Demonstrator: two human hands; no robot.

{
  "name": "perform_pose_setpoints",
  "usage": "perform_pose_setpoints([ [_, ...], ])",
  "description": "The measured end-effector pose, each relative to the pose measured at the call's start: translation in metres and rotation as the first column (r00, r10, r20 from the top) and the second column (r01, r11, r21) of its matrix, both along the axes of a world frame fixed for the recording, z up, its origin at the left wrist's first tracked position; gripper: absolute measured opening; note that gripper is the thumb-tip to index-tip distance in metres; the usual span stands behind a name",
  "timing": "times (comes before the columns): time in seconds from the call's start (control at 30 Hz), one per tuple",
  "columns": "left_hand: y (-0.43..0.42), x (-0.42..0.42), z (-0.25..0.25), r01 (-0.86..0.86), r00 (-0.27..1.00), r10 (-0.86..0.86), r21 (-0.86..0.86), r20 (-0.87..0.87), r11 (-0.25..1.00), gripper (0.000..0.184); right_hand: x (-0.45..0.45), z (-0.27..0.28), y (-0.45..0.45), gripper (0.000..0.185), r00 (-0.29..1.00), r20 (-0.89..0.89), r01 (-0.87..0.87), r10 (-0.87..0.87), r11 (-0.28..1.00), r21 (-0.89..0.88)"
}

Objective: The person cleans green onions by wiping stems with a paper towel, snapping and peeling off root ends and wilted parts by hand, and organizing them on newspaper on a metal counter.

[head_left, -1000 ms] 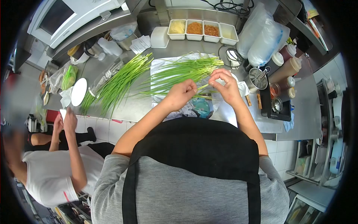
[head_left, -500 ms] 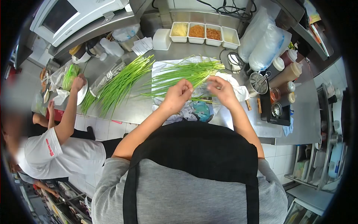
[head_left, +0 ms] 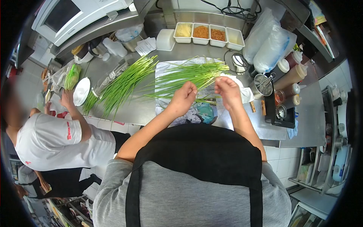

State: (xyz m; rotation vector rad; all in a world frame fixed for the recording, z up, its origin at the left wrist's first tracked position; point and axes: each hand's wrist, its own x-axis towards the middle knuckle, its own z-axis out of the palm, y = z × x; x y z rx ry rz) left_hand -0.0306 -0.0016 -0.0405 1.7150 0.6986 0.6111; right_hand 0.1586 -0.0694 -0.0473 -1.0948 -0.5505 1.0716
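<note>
A loose pile of long green chives (head_left: 189,72) lies on newspaper (head_left: 163,67) in front of me, pale ends to the right. My left hand (head_left: 184,99) is closed in a pinch over the pile's near side. Facing it, my right hand (head_left: 229,93) is closed too, fingertips together near the pale ends. Thin stalks run between the two hands, but I cannot make out what either pinch holds. Another bunch of chives (head_left: 126,85) rests on the steel counter to the left. A white cloth (head_left: 246,94) lies beside my right hand.
White tubs of food (head_left: 200,33) line the back. A metal container with utensils (head_left: 261,85), sauce bottles (head_left: 291,75) and a black tray (head_left: 281,120) stand at right. A co-worker in a white shirt (head_left: 56,138) works at left by a white plate (head_left: 81,92) and bagged greens (head_left: 72,76).
My right hand's fingers have drawn together and turned more upright. My left hand has hardly moved. The co-worker's arm has pulled back from the bagged greens, uncovering the white plate.
</note>
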Motion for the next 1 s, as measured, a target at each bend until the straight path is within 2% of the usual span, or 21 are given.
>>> perform_pose_setpoints([
  [0.1, 0.001, -0.001, -0.001, -0.001, 0.999, 0.003, 0.034, -0.041, 0.999, 0.008, 0.011, 0.004, -0.002, 0.010, 0.985, -0.131, 0.120, -0.110, 0.990, 0.068],
  [0.2, 0.000, -0.002, 0.004, 0.013, 0.998, -0.010, 0.051, -0.069, 0.999, 0.010, 0.005, 0.002, -0.005, 0.012, 0.996, -0.074, 0.061, -0.055, 0.995, 0.081],
  [0.3, 0.007, -0.008, 0.010, -0.095, 0.981, 0.143, 0.318, -0.130, 0.943, 0.010, -0.001, -0.002, -0.002, 0.013, 1.000, -0.015, 0.010, -0.009, 0.997, 0.080],
  [0.4, 0.016, -0.008, 0.009, -0.255, 0.964, 0.257, 0.476, 0.063, 0.842, 0.009, -0.017, 0.001, -0.002, 0.011, 0.999, 0.012, -0.048, 0.048, 0.998, 0.044],
  [0.5, -0.001, 0.004, 0.012, -0.127, 0.991, 0.132, 0.178, -0.015, 0.976, 0.008, -0.035, 0.002, 0.003, 0.009, 0.998, -0.013, -0.059, 0.060, 0.996, 0.060],
  [0.6, -0.010, 0.010, 0.020, -0.032, 0.985, 0.021, -0.062, -0.173, 0.998, 0.010, -0.034, -0.004, 0.005, 0.010, 0.999, -0.006, -0.037, 0.038, 0.996, 0.083],
  [0.7, -0.009, 0.013, 0.011, 0.022, 0.995, -0.038, -0.171, -0.096, 0.985, 0.012, -0.028, -0.007, 0.003, 0.010, 1.000, -0.003, -0.023, 0.023, 0.997, 0.075],
  [0.83, -0.002, 0.015, -0.002, 0.069, 0.996, -0.080, -0.214, -0.044, 0.974, 0.018, -0.022, -0.012, 0.003, 0.011, 0.999, -0.032, 0.032, -0.030, 0.997, 0.073],
  [0.93, 0.002, 0.013, -0.004, 0.057, 0.995, -0.071, -0.187, -0.067, 0.981, 0.021, 0.007, -0.006, 0.005, 0.015, 0.975, -0.118, 0.205, -0.188, 0.967, 0.152],
  [1.0, 0.004, 0.012, -0.003, 0.048, 0.993, -0.062, -0.140, -0.100, 0.989, 0.020, 0.014, 0.002, 0.003, 0.017, 0.984, -0.141, 0.127, -0.104, 0.978, 0.163],
])
